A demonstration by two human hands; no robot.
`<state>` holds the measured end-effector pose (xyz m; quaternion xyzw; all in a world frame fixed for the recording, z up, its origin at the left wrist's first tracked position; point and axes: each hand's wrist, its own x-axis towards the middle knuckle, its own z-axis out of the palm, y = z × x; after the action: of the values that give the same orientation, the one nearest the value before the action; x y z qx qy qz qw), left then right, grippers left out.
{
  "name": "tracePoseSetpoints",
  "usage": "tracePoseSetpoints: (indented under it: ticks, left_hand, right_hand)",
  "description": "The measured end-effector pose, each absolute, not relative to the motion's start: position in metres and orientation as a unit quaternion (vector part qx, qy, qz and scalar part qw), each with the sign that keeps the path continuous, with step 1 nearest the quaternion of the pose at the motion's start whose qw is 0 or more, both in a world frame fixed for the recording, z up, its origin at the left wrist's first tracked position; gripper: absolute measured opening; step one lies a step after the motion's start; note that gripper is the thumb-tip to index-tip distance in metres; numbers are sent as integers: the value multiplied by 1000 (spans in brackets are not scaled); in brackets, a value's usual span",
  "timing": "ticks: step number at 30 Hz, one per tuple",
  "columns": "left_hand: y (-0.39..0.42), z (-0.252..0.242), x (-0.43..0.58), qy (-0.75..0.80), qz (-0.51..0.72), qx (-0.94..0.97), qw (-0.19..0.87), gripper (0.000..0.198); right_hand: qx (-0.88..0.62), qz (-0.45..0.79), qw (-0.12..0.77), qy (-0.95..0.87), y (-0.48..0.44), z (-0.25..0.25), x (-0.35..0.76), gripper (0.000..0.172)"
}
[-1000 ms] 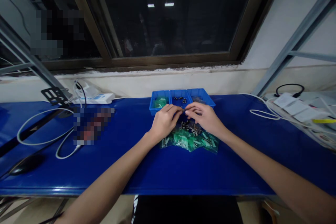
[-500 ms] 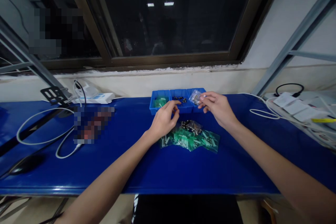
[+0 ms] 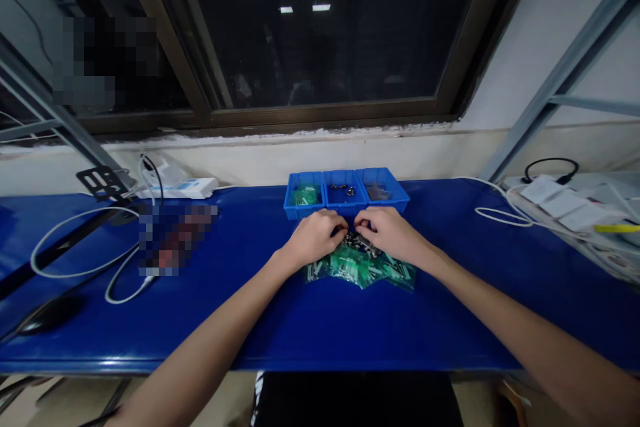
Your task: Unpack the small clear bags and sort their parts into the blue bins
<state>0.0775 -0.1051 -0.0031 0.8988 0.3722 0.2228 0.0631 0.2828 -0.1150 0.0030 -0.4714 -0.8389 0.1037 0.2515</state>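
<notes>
My left hand (image 3: 316,237) and my right hand (image 3: 391,233) rest side by side at the far edge of a heap of small green-tinted plastic bags (image 3: 358,267). Their fingertips nearly meet over a cluster of small dark metal parts (image 3: 361,242), which seem to be bagged. Whether either hand grips anything is hidden by the fingers. Just behind my hands stands a blue three-compartment parts tray (image 3: 345,172). Its left compartment holds green bags (image 3: 305,196), its middle one loose dark parts (image 3: 342,192), and its right one a clear bag (image 3: 378,192).
All of this stands on a glossy blue tabletop (image 3: 320,340). A white cable (image 3: 75,227) and a black mouse (image 3: 50,315) lie to the left, with a pixelated patch beside them. White cards and cables (image 3: 565,207) lie at the right, below a dark window.
My right hand has come down from above the tray to the bag heap, and the clear bag it held now lies in the right compartment. My left hand has also moved down toward the heap.
</notes>
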Motion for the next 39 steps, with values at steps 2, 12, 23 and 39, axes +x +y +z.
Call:
tracePoseSetpoints:
  ticks: [2,12,23,39]
  left_hand:
    - [-104,-4,77,373,208,902,67,20]
    - [-106,-4,80,398,180,898,55,19]
    - [-108,-6,82,373,294,878,50,10]
    - [-109,-1,85,352,386,841,140,12]
  right_hand:
    - [-475,84,227,-846,-115,-3,281,12]
    - [-475,85,217,-848,-113,-5,280,15]
    - [-448,101,308,-833,-119,1,273,14]
    - [-436,105,325,-832,-122,2,271,13]
